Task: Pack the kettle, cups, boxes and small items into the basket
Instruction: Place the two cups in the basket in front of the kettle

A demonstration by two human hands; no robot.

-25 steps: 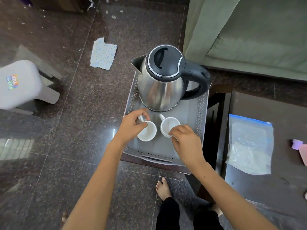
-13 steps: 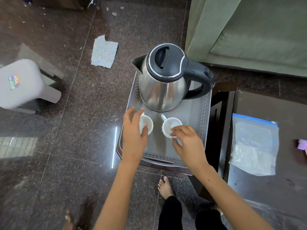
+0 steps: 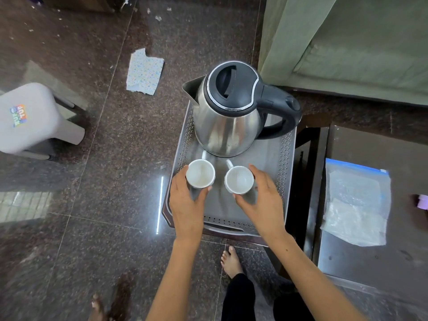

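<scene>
Hands, left (image 3: 185, 205) and right (image 3: 264, 202), each gripping a white cup (image 3: 200, 173) (image 3: 239, 180) inside basket (image 3: 286, 163) beside kettle (image 3: 228, 121)

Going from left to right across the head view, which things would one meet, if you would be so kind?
Grey stool → patterned cloth → left cup → right cup → plastic zip bag → purple item, at the frame's edge.

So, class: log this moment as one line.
left hand: holds left cup | right hand: holds right cup | kettle: in basket
</scene>
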